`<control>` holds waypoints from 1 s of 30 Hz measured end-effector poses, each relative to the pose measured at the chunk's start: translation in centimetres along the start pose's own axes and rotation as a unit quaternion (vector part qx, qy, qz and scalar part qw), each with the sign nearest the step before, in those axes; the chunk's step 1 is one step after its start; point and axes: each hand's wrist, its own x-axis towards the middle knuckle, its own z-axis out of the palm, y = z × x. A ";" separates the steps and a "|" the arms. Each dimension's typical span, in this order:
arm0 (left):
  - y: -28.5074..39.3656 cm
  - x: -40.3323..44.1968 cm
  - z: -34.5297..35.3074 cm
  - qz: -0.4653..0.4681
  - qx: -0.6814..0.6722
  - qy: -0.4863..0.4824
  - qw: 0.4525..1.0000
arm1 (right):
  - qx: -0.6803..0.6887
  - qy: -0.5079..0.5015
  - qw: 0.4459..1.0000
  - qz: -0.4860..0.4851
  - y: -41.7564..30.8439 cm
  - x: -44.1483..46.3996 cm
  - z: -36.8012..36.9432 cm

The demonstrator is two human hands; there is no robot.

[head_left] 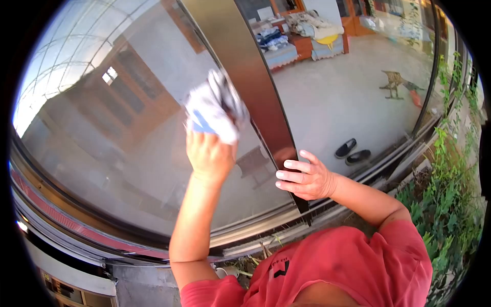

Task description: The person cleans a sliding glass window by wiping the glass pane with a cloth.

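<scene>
A crumpled white and grey cloth (214, 105) with a blue patch is bunched in my left hand (210, 157). It lies against the left glass pane (148, 174), close beside the metal window post (245, 77), and looks slightly blurred. My left fingers are mostly covered by the cloth. Lower down, my right hand (308, 178) holds nothing. Its fingers are apart, and their tips rest on or just at the lower part of the post.
Green plants (445, 204) grow along the right side. Behind the right glass are dark shoes (353, 152) on a pale floor and a bed (281, 55) with folded clothes. A window track (266, 223) runs below the panes.
</scene>
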 end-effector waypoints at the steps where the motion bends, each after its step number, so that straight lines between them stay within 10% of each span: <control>1: 1.5 -4.3 1.5 0.026 -0.009 0.007 1.000 | 0.020 0.008 1.000 -0.003 -0.3 -0.4 -0.4; 7: 9.6 -28.5 6.4 0.062 -0.134 -0.201 0.968 | -0.006 -0.047 0.998 0.037 -1.1 -3.1 -3.5; 10: 7.5 -24.3 4.5 0.004 -0.113 -0.186 0.976 | -0.028 -0.058 0.996 0.059 -1.0 -4.2 -4.1; 15: 0.5 -3.5 -0.3 -0.174 -0.010 0.130 0.976 | -0.044 -0.036 0.987 0.152 -0.5 -4.3 -3.9; 19: -0.2 6.3 -1.7 -0.223 -0.399 0.331 0.826 | -0.042 -0.020 0.984 0.170 -0.8 -4.2 -3.1; 24: 5.9 8.6 -1.2 0.049 -0.079 0.132 0.987 | -0.052 -0.017 0.984 0.171 -1.0 -5.3 -4.0; 30: 11.1 -6.8 4.6 0.091 -0.173 0.063 0.979 | -0.063 -0.035 0.976 0.207 -1.3 -7.4 -5.8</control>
